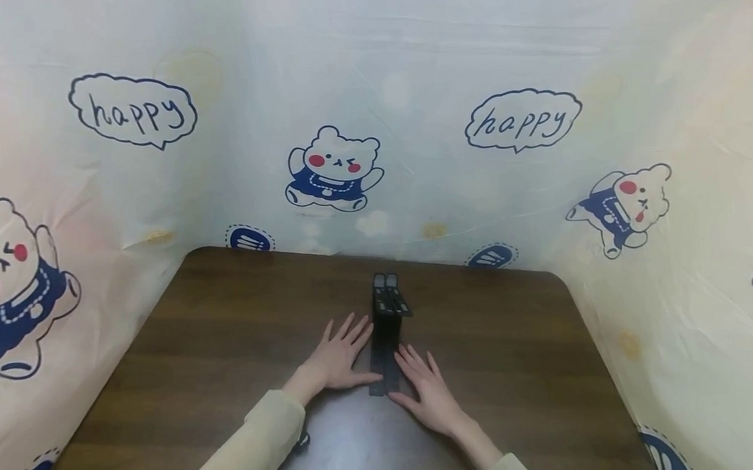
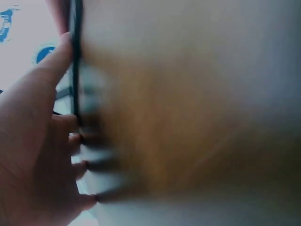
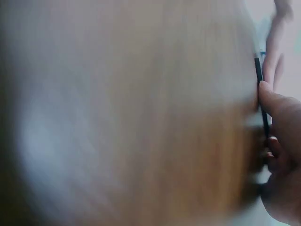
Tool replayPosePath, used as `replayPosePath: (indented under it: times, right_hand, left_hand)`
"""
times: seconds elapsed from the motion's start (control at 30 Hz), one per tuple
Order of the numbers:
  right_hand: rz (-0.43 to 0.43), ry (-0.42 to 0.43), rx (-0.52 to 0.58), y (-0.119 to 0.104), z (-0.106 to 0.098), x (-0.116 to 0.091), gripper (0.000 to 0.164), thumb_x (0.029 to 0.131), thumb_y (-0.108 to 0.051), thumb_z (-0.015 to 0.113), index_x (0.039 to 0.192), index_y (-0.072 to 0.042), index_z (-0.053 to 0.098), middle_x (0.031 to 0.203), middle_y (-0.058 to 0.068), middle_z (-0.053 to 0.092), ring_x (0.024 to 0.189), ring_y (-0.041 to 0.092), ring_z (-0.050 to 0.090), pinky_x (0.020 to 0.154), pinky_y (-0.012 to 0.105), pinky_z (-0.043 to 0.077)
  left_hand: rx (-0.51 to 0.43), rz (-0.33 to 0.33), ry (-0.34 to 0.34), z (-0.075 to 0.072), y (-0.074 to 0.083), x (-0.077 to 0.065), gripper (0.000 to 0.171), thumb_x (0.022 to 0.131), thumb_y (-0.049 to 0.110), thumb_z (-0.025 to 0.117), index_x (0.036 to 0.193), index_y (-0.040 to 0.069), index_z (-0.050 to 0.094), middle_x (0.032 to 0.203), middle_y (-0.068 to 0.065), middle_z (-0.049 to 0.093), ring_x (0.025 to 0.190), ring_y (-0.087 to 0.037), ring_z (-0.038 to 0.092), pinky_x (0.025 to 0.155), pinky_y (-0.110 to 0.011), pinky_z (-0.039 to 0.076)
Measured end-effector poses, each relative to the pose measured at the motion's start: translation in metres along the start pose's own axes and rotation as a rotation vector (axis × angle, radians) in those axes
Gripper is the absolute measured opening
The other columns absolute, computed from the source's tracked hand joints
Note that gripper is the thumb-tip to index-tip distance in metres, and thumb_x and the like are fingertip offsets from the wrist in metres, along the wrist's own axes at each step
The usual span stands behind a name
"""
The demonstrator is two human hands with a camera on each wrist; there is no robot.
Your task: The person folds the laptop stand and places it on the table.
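A black stand [image 1: 388, 330] rises from the wooden table near its middle, with two rounded prongs at the top and a flat base strip [image 1: 377, 387] toward me. My left hand [image 1: 338, 359] lies at its left side, fingers spread and straight, thumb reaching onto the base. On the other side, my right hand [image 1: 429, 394] has extended fingers along the stand's right edge, its thumb tip by the front of the base. In the left wrist view, the left hand [image 2: 42, 136] meets a thin dark edge [image 2: 75, 61]. The right wrist view shows the right hand [image 3: 287, 136] beside a similar dark edge [image 3: 258, 70].
The brown wooden table [image 1: 229, 325] has rounded far corners. Behind and at both sides hangs a pale cloth [image 1: 407, 65] printed with bears and the word "happy". A small dark object [image 1: 303, 441] shows beside the left sleeve.
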State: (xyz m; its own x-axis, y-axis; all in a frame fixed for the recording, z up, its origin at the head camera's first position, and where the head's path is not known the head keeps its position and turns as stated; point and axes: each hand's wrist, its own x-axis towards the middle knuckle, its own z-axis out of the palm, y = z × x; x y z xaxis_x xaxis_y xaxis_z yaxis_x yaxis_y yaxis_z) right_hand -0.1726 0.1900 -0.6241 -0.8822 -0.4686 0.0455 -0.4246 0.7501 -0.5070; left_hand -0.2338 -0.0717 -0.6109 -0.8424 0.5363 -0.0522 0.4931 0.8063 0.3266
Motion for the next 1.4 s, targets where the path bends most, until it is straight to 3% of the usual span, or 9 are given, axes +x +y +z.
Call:
replayPosePath:
  times: [0.13, 0.2, 0.43, 0.53, 0.67, 0.77, 0.9, 1.1, 1.4]
  right_hand:
    - [0.0, 0.059, 0.011, 0.005, 0.004, -0.006, 0.077, 0.106, -0.042, 0.073, 0.166, -0.003, 0.045, 0.176, 0.016, 0.042, 0.168, 0.038, 0.032, 0.136, 0.072, 0.017]
    - [-0.005, 0.07, 0.007, 0.005, 0.005, -0.007, 0.077, 0.106, -0.043, 0.072, 0.166, -0.003, 0.045, 0.176, 0.016, 0.043, 0.168, 0.038, 0.033, 0.135, 0.072, 0.017]
    - [-0.038, 0.034, 0.064, 0.005, 0.004, -0.001, 0.076, 0.108, -0.047, 0.068, 0.167, -0.005, 0.045, 0.176, 0.017, 0.042, 0.168, 0.041, 0.032, 0.134, 0.075, 0.016]
    - [-0.035, 0.035, 0.215, 0.008, -0.004, 0.004, 0.069, 0.109, -0.041, 0.067, 0.164, -0.004, 0.049, 0.174, 0.02, 0.044, 0.166, 0.043, 0.034, 0.134, 0.075, 0.016]
    - [0.054, 0.061, 0.428, 0.012, -0.029, 0.014, 0.058, 0.112, -0.03, 0.065, 0.162, -0.005, 0.052, 0.172, 0.02, 0.046, 0.162, 0.043, 0.041, 0.134, 0.067, 0.026]
    - [0.103, 0.102, 0.463, 0.013, -0.052, 0.022, 0.056, 0.113, -0.028, 0.063, 0.163, -0.006, 0.05, 0.173, 0.018, 0.047, 0.161, 0.041, 0.045, 0.132, 0.063, 0.035]
    - [0.08, 0.144, 0.439, 0.007, -0.08, 0.034, 0.056, 0.113, -0.025, 0.063, 0.164, -0.007, 0.05, 0.173, 0.017, 0.047, 0.162, 0.04, 0.043, 0.133, 0.063, 0.035]
    - [0.002, 0.131, 0.422, -0.008, -0.103, 0.055, 0.056, 0.113, -0.026, 0.064, 0.166, -0.015, 0.05, 0.173, 0.01, 0.049, 0.163, 0.036, 0.043, 0.133, 0.064, 0.034]
    - [-0.034, 0.106, 0.453, -0.018, -0.103, 0.064, 0.046, 0.116, -0.023, 0.057, 0.159, -0.007, 0.058, 0.165, 0.014, 0.058, 0.158, 0.038, 0.051, 0.13, 0.063, 0.041]
  left_hand:
    - [-0.005, -0.009, -0.006, 0.003, 0.015, -0.014, 0.114, 0.093, 0.09, 0.055, 0.175, 0.015, 0.03, 0.185, -0.013, 0.024, 0.172, -0.046, 0.017, 0.134, -0.077, 0.018]
    - [0.019, -0.048, -0.046, -0.006, 0.026, -0.018, 0.113, 0.091, 0.086, 0.063, 0.173, 0.014, 0.034, 0.184, -0.014, 0.025, 0.171, -0.047, 0.018, 0.135, -0.075, 0.02]
    - [-0.004, -0.096, -0.067, -0.01, 0.025, -0.025, 0.109, 0.093, 0.078, 0.069, 0.172, 0.012, 0.036, 0.184, -0.016, 0.025, 0.171, -0.049, 0.018, 0.134, -0.076, 0.02]
    - [-0.111, -0.095, -0.04, -0.016, 0.018, -0.025, 0.097, 0.1, 0.065, 0.07, 0.169, 0.003, 0.04, 0.181, -0.023, 0.029, 0.169, -0.052, 0.021, 0.132, -0.079, 0.019]
    - [-0.328, -0.118, 0.002, -0.037, 0.007, -0.023, 0.084, 0.109, 0.052, 0.063, 0.168, -0.002, 0.038, 0.178, -0.026, 0.032, 0.167, -0.049, 0.028, 0.133, -0.072, 0.024]
    - [-0.457, -0.111, 0.036, -0.057, 0.005, -0.018, 0.079, 0.113, 0.051, 0.057, 0.171, 0.003, 0.034, 0.178, -0.023, 0.033, 0.166, -0.044, 0.033, 0.135, -0.064, 0.029]
    - [-0.545, -0.062, 0.09, -0.077, 0.01, -0.008, 0.075, 0.114, 0.051, 0.056, 0.171, 0.008, 0.036, 0.178, -0.017, 0.038, 0.165, -0.039, 0.038, 0.134, -0.063, 0.032]
    - [-0.545, -0.013, 0.134, -0.084, 0.017, 0.01, 0.077, 0.111, 0.055, 0.06, 0.171, 0.013, 0.04, 0.178, -0.012, 0.041, 0.166, -0.036, 0.039, 0.133, -0.064, 0.034]
    - [-0.502, 0.007, 0.126, -0.083, 0.025, 0.019, 0.072, 0.112, 0.054, 0.058, 0.168, 0.012, 0.045, 0.175, -0.013, 0.045, 0.164, -0.035, 0.043, 0.133, -0.061, 0.036]
